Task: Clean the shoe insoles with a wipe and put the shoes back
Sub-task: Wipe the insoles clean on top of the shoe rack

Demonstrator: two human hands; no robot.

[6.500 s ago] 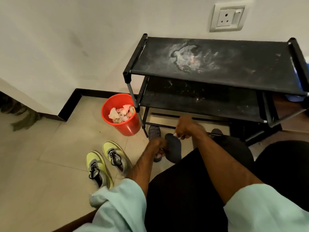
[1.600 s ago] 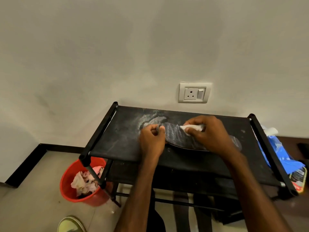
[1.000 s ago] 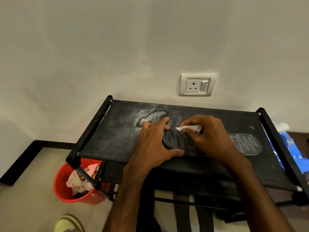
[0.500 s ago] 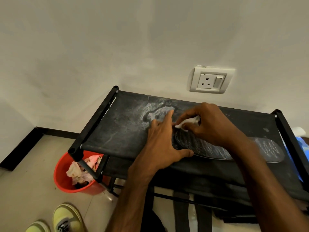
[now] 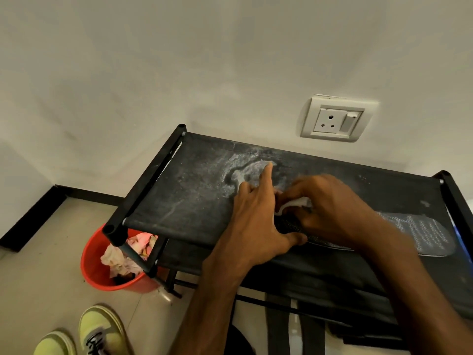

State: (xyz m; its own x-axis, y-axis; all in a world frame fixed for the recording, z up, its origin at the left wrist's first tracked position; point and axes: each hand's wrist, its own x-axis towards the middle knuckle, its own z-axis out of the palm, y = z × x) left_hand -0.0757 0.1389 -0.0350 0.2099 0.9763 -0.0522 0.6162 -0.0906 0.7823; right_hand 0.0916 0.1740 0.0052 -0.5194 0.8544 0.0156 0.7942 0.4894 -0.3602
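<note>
Two bare hands work on a dark insole (image 5: 422,234) that lies flat on the top shelf of a black fabric shoe rack (image 5: 189,196), seen from above.

The left hand (image 5: 256,226) presses down at the insole's left end. Its fingers (image 5: 266,175) are straight, with the index finger reaching forward onto a pale dusty stain on the shelf. The thumb stretches right against the insole's near edge. This hand grips nothing.

The right hand (image 5: 332,211) sits just to the right, touching the left hand. Its fingers (image 5: 299,188) are curled and pinch a small white wipe (image 5: 294,204) against the insole. The wipe shows only as a crumpled strip between the two hands. The rest of the insole runs out to the right from under the right fingers. Its patterned far end lies uncovered, near the rack's right rail.

Below and to the left of the left fingers, a red bucket (image 5: 102,272) stands on the tiled floor against the rack's front left leg. It holds crumpled pink and white tissues (image 5: 128,252).

Nearer the person, further below the left fingers, a yellow-green sneaker (image 5: 102,329) with dark laces rests on the floor. A second sneaker (image 5: 53,344) lies just to its left, cut off by the frame edge.

Beyond the right fingers, a white wall socket (image 5: 335,119) with a switch is set in the wall above the rack.
</note>
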